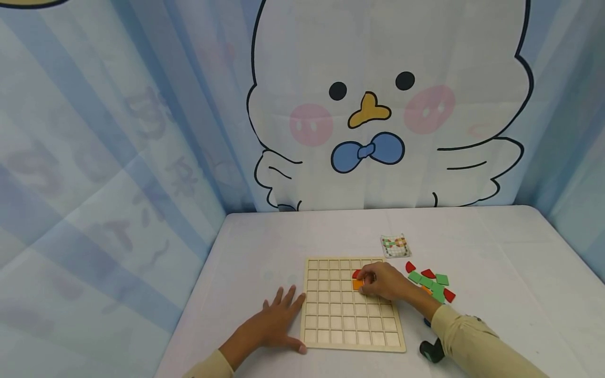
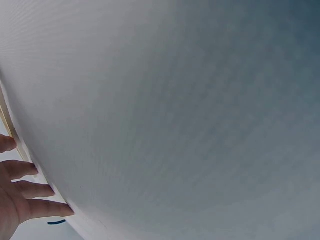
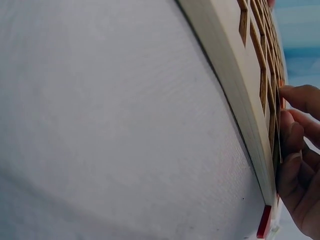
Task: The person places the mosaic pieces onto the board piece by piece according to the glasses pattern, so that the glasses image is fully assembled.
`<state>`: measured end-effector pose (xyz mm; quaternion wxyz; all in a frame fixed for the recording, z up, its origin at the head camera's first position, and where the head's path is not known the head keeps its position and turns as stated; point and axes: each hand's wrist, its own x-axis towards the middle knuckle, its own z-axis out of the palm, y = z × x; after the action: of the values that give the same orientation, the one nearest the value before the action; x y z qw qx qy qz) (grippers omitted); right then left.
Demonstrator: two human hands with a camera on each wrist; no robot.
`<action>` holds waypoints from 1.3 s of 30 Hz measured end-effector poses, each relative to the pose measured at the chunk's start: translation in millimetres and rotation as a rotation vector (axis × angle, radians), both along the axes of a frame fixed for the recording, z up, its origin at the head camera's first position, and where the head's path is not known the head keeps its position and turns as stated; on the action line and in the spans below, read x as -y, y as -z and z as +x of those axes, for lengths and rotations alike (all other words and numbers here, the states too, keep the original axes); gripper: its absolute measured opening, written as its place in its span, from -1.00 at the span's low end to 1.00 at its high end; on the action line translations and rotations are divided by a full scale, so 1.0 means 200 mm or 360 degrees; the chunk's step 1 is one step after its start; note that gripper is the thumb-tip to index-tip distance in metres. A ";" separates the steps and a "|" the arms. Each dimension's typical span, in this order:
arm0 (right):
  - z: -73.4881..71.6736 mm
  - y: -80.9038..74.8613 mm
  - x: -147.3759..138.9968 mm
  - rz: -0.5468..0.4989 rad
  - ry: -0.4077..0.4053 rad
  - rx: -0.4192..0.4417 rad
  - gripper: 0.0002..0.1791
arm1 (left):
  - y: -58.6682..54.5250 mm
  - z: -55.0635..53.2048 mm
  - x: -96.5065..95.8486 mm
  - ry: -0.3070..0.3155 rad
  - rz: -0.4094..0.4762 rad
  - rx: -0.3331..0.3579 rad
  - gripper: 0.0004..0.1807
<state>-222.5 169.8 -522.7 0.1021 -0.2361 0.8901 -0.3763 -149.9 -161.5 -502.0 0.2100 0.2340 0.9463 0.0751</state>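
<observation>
One orange tile at the right hand, distinct only in head view

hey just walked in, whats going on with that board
A person is working at a board. The right hand, fingers curled, is at an orange square and a red piece on it; whether it grips either is unclear. The left hand lies spread at the board's left edge. Loose pieces lie to the board's right, a card past its far right corner.
</observation>
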 end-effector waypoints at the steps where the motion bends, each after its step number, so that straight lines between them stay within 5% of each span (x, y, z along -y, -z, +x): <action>1: 0.00 0.00 0.00 0.0001 0.0000 -0.0001 -0.78 | 0.00 0.00 0.00 0.0002 -0.0001 0.0001 0.33; 17: -0.01 0.01 -0.01 -0.0004 -0.0045 -0.0019 -0.78 | 0.02 -0.01 0.00 0.0006 -0.0006 0.0006 0.34; 26: -0.01 0.02 -0.12 -0.0147 -0.0128 0.0003 -0.78 | 0.03 -0.01 0.00 -0.0002 -0.0001 -0.0003 0.34; 32: 0.00 -0.01 -0.23 -0.0200 0.0012 0.0122 -0.70 | 0.03 -0.01 0.00 -0.0007 -0.0009 0.0004 0.34; 39: -0.03 -0.06 -0.37 -0.0048 0.0263 0.0123 -0.64 | 0.01 0.00 0.00 -0.0008 -0.0013 0.0006 0.34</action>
<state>-227.8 242.8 -511.0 0.1015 -0.1486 0.8961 -0.4057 -150.7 -161.1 -504.8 0.2126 0.2307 0.9468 0.0722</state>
